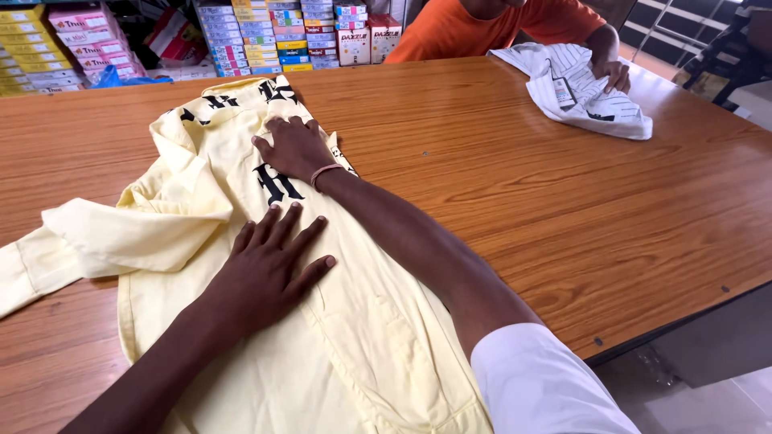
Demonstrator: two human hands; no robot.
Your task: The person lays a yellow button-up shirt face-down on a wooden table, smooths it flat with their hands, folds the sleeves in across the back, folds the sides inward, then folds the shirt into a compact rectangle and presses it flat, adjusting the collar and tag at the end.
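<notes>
Two hands, left hand and right hand, press flat, fingers spread, on one yellow shirt at the tabletop's near-left edge; one white shirt far right.

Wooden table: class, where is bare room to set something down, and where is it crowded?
Bare wood on the table lies between the yellow shirt and the white striped shirt. Crowded: both hands, left and right, press the yellow shirt.

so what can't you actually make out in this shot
- Pale yellow shirt, head view: lower part cut off by the bottom edge; black lettering partly covered by the right hand and left hand.
- Co-worker's hand: only one shows, on the striped white shirt; the top edge crops the rest.
</notes>
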